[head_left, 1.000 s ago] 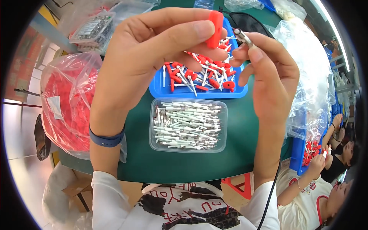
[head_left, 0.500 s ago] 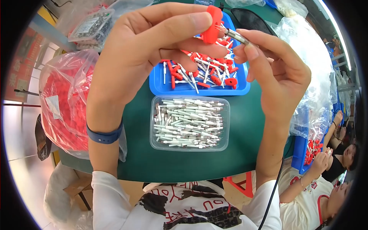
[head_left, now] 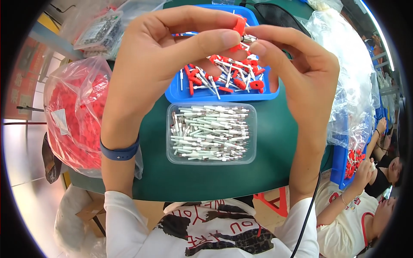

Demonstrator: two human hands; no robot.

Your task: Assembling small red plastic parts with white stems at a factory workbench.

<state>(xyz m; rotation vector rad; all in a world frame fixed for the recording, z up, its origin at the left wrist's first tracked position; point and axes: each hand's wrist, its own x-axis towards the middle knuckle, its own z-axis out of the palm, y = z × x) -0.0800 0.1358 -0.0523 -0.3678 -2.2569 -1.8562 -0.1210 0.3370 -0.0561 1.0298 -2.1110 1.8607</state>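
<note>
High over the table, my left hand pinches a small red plastic piece between thumb and fingertips. My right hand grips a thin rod with a metallic part, its end up against the red piece; whether it has entered cannot be seen. Behind and below my hands lies a blue tray with many red pieces joined to white rods. Nearer me, a clear plastic container holds a pile of loose white rods with thin metal ends.
On the left stands a clear bag of red pieces, with a clear box of small metal parts behind it. Clear plastic bags lie on the right, near another blue tray. A co-worker sits at the right.
My right hand has moved left, bringing the rod from a short gap up to the red piece. Thin wires seen earlier at its end no longer show.
</note>
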